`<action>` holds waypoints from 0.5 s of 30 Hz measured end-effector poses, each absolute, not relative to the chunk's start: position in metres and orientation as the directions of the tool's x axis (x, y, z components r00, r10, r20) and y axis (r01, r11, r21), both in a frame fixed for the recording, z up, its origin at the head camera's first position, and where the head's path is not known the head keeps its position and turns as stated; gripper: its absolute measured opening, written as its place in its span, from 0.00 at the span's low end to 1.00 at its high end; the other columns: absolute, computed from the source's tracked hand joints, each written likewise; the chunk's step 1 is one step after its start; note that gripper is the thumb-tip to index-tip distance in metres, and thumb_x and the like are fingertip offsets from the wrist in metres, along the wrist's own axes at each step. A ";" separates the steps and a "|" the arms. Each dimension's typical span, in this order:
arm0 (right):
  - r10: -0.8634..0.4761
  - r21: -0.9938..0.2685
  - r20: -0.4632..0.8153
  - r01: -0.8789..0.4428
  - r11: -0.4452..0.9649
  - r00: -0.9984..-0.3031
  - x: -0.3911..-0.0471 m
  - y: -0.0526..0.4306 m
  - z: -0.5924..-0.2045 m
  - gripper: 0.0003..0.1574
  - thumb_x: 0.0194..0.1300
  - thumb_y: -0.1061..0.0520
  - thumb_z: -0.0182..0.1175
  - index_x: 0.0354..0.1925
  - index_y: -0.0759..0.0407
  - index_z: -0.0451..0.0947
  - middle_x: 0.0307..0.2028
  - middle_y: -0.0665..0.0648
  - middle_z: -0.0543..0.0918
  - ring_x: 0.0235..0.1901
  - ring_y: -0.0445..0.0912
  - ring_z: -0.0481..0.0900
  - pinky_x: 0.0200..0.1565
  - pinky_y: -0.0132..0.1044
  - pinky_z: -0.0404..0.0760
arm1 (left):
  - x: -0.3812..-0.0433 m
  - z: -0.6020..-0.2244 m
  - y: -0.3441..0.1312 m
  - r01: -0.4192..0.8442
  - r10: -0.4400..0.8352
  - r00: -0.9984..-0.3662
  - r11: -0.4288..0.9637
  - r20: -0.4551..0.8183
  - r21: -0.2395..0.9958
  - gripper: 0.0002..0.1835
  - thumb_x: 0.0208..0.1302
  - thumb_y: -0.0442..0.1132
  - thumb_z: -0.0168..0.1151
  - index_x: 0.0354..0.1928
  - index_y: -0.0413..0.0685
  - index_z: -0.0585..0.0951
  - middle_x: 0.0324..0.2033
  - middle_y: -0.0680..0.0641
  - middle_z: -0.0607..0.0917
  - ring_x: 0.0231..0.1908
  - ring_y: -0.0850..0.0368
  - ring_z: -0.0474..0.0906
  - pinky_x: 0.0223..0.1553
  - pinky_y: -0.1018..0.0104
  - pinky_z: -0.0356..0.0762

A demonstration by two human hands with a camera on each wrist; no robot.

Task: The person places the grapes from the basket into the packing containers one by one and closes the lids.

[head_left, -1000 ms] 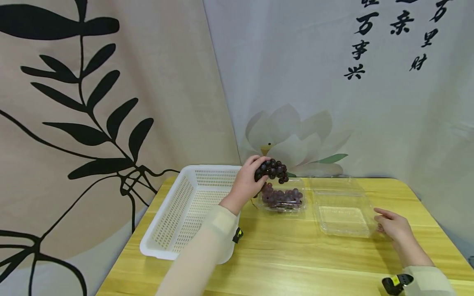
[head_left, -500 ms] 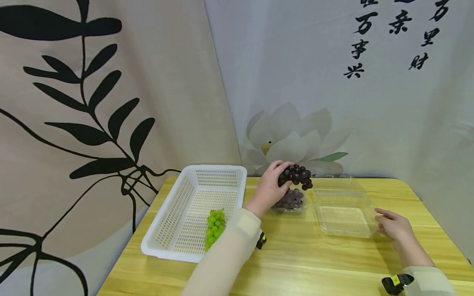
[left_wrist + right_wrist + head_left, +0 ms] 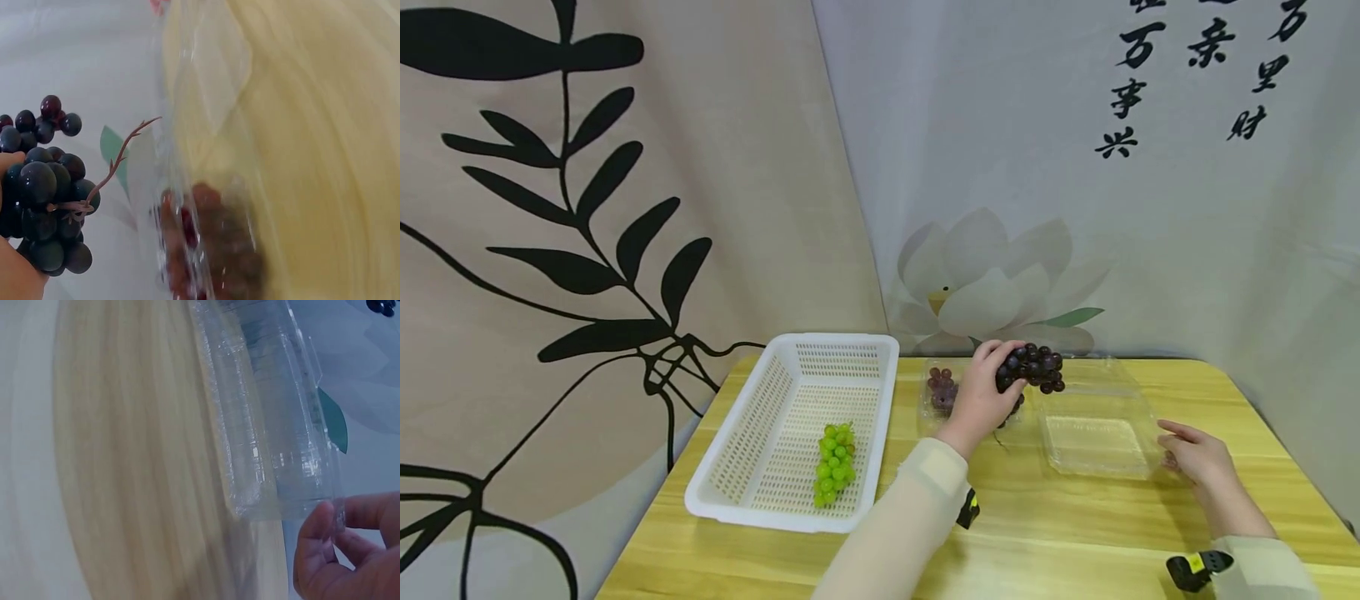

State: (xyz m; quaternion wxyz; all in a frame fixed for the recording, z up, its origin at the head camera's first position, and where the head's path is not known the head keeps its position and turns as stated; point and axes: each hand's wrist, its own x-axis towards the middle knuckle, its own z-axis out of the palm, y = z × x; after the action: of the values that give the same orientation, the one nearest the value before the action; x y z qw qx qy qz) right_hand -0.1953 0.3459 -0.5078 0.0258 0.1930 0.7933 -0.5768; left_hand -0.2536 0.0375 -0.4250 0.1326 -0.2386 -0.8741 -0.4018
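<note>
My left hand (image 3: pixel 981 402) grips a bunch of dark purple grapes (image 3: pixel 1036 367) above the table, beside the open clear plastic box (image 3: pixel 1093 446). In the left wrist view a bare brown stem (image 3: pixel 112 167) sticks out from the bunch of dark grapes (image 3: pixel 50 212). At the right end of the clear box, my right hand (image 3: pixel 1204 462) holds its edge. The right wrist view shows the thumb (image 3: pixel 317 520) and a finger of that hand pinching the rim of the clear box (image 3: pixel 250 425). The box holds nothing, and its lid stands raised at the back.
A second clear box with reddish-purple grapes (image 3: pixel 942 390) stands behind my left forearm, partly hidden. To the left is a white perforated basket (image 3: pixel 722 508) with a bunch of green grapes (image 3: pixel 835 467) inside. A printed curtain (image 3: pixel 1000 167) hangs behind the wooden table (image 3: pixel 1037 542).
My left hand has carried the dark grapes rightward, from over the filled box toward the open one. The green grapes in the basket have come into sight. My right hand has stayed in place.
</note>
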 end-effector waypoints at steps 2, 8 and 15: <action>0.271 -0.898 -0.265 0.339 0.280 -0.925 -0.193 0.342 -0.501 0.35 0.71 0.56 0.47 0.69 0.71 0.53 0.35 0.43 0.74 0.26 0.40 0.76 0.33 0.34 0.82 | -0.251 -0.426 0.044 0.527 0.312 -0.849 0.559 0.426 0.641 0.28 0.62 0.43 0.64 0.64 0.67 0.70 0.59 0.54 0.70 0.56 0.57 0.73 0.57 0.63 0.74; 0.294 -0.892 -0.256 0.343 0.294 -0.921 -0.192 0.335 -0.497 0.34 0.71 0.57 0.46 0.69 0.72 0.54 0.42 0.55 0.74 0.24 0.40 0.74 0.33 0.34 0.81 | -0.244 -0.427 0.061 0.545 0.336 -0.838 0.558 0.431 0.626 0.28 0.62 0.44 0.63 0.64 0.68 0.69 0.59 0.55 0.70 0.55 0.58 0.74 0.55 0.67 0.75; 0.332 -0.913 -0.246 0.333 0.235 -0.910 -0.208 0.355 -0.531 0.32 0.68 0.55 0.53 0.67 0.66 0.63 0.36 0.45 0.74 0.25 0.43 0.75 0.27 0.34 0.80 | -0.240 -0.432 0.076 0.562 0.367 -0.827 0.568 0.426 0.602 0.28 0.62 0.44 0.64 0.64 0.68 0.69 0.58 0.56 0.70 0.54 0.60 0.74 0.54 0.68 0.75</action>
State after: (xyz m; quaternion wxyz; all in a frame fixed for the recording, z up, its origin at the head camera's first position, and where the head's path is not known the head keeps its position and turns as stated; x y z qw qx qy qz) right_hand -0.2079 0.3549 -0.5308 0.0002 0.2116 0.7858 -0.5812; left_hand -0.2395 0.0759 -0.4319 0.1276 -0.2651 -0.8761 -0.3819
